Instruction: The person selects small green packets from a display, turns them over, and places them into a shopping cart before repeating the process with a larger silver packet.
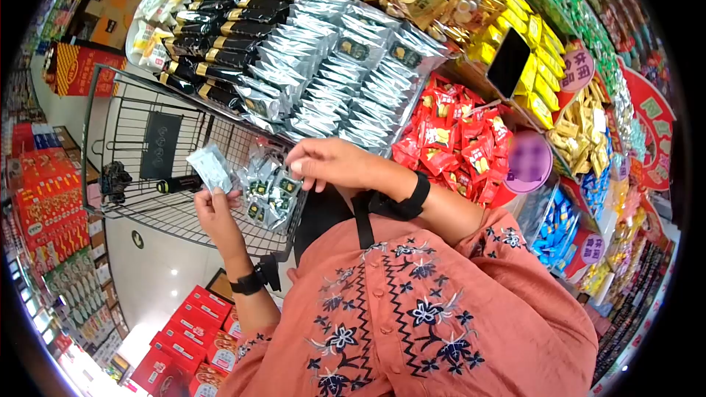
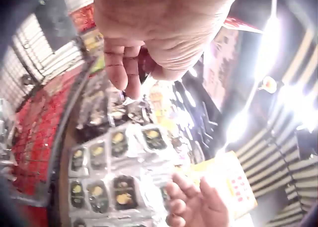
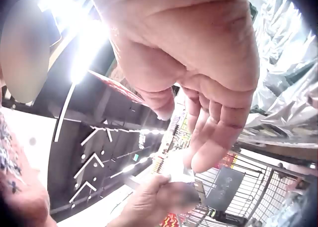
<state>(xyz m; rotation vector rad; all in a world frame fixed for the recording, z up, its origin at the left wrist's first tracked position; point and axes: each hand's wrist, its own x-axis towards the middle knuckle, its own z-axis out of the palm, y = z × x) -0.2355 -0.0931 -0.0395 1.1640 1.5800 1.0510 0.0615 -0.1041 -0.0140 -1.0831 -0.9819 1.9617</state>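
In the head view my left hand (image 1: 218,224) pinches a small silvery packet (image 1: 211,167) between thumb and fingers, over the wire shopping cart (image 1: 160,145). My right hand (image 1: 331,163) is to the right of it, palm inward, fingers loosely bent, holding nothing. Just below and left of its fingertips lies a group of silvery packets with dark green labels (image 1: 268,198) inside the cart. The right wrist view shows the pale packet (image 3: 181,171) in the left hand (image 3: 154,202), beyond the right fingers. The left wrist view shows the right hand (image 2: 198,202) over rows of the same packets.
A display of stacked silvery packets (image 1: 346,66) and black packets (image 1: 220,44) borders the cart's far side. Red snack packs (image 1: 456,136) fill a bin to the right, near a black screen (image 1: 508,63). A dark bottle (image 1: 179,184) lies in the cart. Red boxes (image 1: 180,342) stand at lower left.
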